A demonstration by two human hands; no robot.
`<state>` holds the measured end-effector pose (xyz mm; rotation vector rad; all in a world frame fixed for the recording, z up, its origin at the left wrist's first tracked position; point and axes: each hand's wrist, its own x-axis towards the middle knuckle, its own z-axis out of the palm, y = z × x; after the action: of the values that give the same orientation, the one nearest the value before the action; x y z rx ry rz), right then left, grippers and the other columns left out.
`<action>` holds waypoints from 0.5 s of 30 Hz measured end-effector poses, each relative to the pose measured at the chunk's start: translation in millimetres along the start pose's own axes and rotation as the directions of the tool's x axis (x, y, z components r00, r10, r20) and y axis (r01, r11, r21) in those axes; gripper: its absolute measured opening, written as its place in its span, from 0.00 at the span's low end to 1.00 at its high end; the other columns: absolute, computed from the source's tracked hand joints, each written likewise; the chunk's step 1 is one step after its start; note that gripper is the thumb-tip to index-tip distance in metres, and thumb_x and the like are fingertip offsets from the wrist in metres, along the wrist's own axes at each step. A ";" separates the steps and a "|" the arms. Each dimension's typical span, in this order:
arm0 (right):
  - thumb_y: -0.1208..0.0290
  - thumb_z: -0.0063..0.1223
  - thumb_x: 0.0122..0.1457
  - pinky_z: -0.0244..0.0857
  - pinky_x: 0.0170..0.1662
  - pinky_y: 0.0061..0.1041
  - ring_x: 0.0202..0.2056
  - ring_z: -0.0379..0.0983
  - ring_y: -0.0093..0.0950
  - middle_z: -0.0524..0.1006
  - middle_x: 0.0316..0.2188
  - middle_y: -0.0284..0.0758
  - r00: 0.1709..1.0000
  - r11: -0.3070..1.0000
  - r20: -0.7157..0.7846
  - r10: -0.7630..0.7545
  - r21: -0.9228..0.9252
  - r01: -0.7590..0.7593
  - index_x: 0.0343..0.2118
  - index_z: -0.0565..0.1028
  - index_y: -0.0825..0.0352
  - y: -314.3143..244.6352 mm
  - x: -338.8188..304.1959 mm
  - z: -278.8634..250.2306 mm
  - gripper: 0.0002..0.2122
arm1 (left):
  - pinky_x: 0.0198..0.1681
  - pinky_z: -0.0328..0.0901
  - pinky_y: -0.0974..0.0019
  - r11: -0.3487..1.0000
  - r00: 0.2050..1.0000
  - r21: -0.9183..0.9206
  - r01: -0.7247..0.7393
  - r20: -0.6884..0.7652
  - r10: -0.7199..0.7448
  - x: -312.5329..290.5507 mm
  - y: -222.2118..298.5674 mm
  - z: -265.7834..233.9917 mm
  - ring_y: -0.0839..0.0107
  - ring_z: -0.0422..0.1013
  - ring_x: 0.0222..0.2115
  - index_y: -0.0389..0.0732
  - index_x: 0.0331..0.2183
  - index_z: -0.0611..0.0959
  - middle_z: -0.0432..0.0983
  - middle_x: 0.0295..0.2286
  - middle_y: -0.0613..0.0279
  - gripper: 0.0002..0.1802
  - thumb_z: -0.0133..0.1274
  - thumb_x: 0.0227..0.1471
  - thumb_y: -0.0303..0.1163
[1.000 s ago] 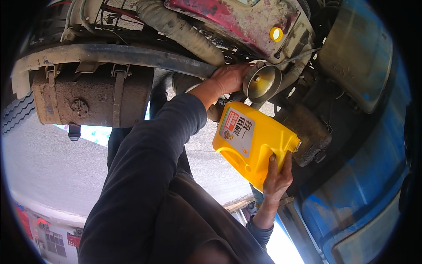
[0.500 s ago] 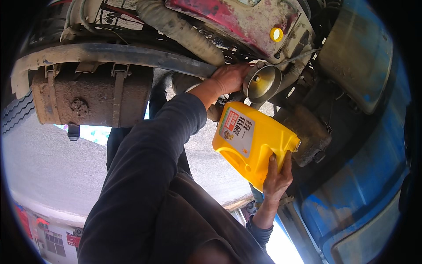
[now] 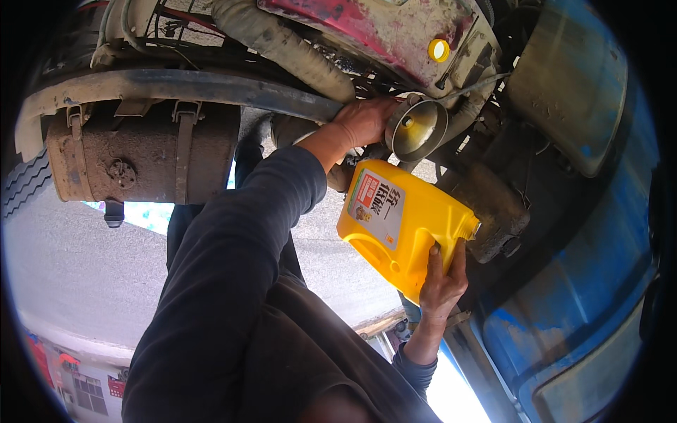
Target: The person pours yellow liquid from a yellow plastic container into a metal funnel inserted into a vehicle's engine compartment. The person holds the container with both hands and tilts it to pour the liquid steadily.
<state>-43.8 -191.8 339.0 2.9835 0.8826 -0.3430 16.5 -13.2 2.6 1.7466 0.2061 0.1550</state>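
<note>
Since the earlier frame, only my view has shifted, the scene sliding slightly left. My right hand (image 3: 443, 287) has its fingers bent around the mouth end of the yellow jug (image 3: 434, 211), which lies tilted on the near side of the funnel (image 3: 422, 134). My left hand (image 3: 365, 123) is at the funnel's left; its fingertips are hidden, so I cannot tell their grip.

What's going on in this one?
A person's right hand holds a tilted yellow jug, its neck pointing away from a round funnel. Their left hand is at the funnel's side, fingers mostly hidden. The funnel sits near a red, dirt-covered casing. No liquid is seen flowing from the jug.
</note>
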 end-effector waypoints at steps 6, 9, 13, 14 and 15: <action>0.62 0.57 0.70 0.79 0.44 0.29 0.44 0.84 0.36 0.80 0.53 0.54 0.998 0.997 -0.010 0.060 0.040 -0.060 0.60 0.72 0.81 1.6 -0.2 -0.1 0.26 | 0.51 0.74 0.49 0.999 1.000 0.031 -0.013 -0.020 0.014 -1.1 1.0 1.1 0.50 0.76 0.51 0.47 0.54 0.77 0.78 0.52 0.54 0.24 0.56 0.57 0.41; 0.62 0.57 0.70 0.79 0.44 0.29 0.44 0.84 0.36 0.80 0.53 0.54 0.998 0.997 -0.018 -0.055 -0.050 0.054 0.60 0.72 0.81 9.3 -1.7 0.9 0.26 | 0.50 0.74 0.50 0.998 0.999 0.045 -0.032 -0.026 0.033 -0.7 -1.8 2.8 0.51 0.77 0.50 0.47 0.55 0.77 0.78 0.51 0.55 0.24 0.56 0.57 0.41; 0.62 0.57 0.70 0.79 0.44 0.29 0.44 0.84 0.36 0.80 0.53 0.55 0.997 0.997 -0.013 0.075 0.029 -0.075 0.60 0.72 0.81 -5.5 2.6 0.2 0.25 | 0.50 0.74 0.50 0.998 0.999 0.038 -0.039 -0.027 0.040 -1.7 -4.8 3.4 0.51 0.77 0.49 0.47 0.55 0.77 0.79 0.51 0.55 0.25 0.57 0.57 0.40; 0.62 0.57 0.70 0.79 0.44 0.30 0.44 0.84 0.36 0.80 0.52 0.55 0.998 0.997 -0.010 0.069 0.022 -0.069 0.60 0.71 0.81 -5.1 2.3 0.0 0.26 | 0.50 0.74 0.50 0.999 0.999 0.033 -0.035 -0.021 0.036 -1.6 -4.4 3.0 0.51 0.77 0.49 0.47 0.54 0.77 0.79 0.51 0.55 0.25 0.57 0.56 0.40; 0.63 0.58 0.70 0.79 0.44 0.29 0.44 0.84 0.36 0.81 0.52 0.54 0.998 0.998 -0.012 0.065 0.025 -0.064 0.60 0.71 0.82 -4.4 2.4 -0.2 0.26 | 0.50 0.74 0.50 0.999 0.999 0.032 -0.034 -0.022 0.035 -1.3 -3.8 2.6 0.51 0.77 0.49 0.47 0.55 0.77 0.79 0.51 0.55 0.25 0.57 0.56 0.40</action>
<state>-44.2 -186.8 338.9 3.0317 0.7865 -0.3357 15.5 -15.3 -1.6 1.7806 0.1961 0.1978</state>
